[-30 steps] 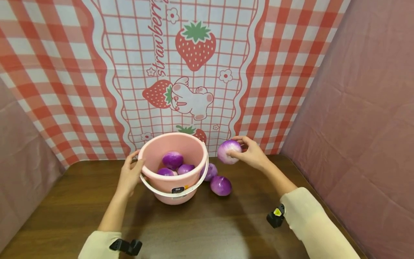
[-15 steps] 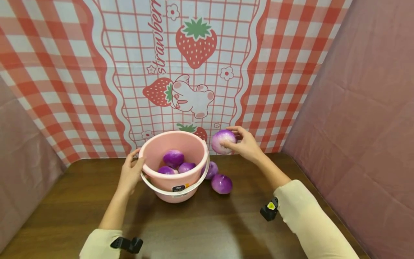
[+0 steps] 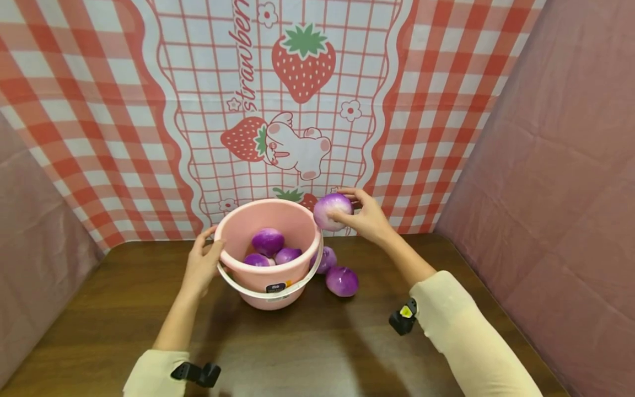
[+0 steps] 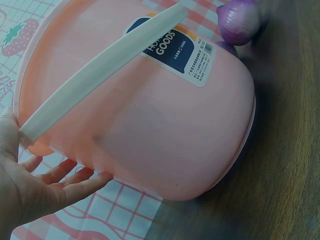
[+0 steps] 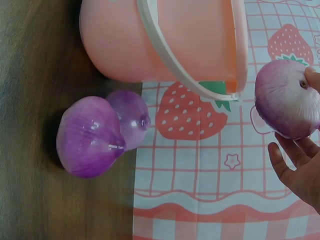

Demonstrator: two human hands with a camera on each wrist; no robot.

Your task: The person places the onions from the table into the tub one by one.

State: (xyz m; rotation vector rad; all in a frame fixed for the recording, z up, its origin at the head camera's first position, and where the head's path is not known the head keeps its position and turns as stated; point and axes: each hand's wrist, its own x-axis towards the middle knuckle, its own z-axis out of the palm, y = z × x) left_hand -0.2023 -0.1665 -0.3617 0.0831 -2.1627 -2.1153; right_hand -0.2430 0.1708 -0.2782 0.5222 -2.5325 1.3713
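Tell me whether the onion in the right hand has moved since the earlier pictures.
Yes: against the large printed strawberry, the held onion has moved left and slightly up.

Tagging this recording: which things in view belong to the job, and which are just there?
In the job: pink bucket, left hand, right hand, held onion, three onions inside the bucket, two onions beside it.

Just there: wooden table, checked strawberry cloth, pink drapes, wrist cameras.
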